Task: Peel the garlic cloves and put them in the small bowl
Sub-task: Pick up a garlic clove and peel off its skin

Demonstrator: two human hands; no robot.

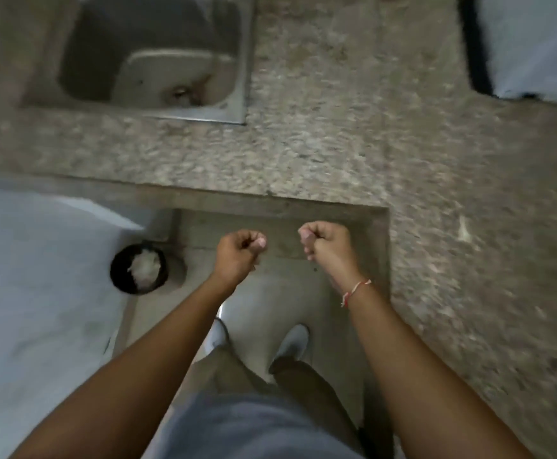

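A person is standing in the recess of a speckled stone counter, both bare arms reaching forward over the floor. The left hand is curling into a loose fist, thumb tip showing pale at its right edge; whether it is holding anything cannot be told through the blur. The right hand is likewise curling closed, something pale showing at its fingertips, too blurred to tell whether it is a garlic clove or a nail. A red-and-white thread is circling the right wrist. The two hands are hovering near each other, apart, just in front of the counter's edge.

No garlic or small bowl is plainly showing. A steel sink is sitting in the counter at upper left. Down on the floor to the left, a dark round bin is holding white scraps. Pale shoes are showing below the arms.
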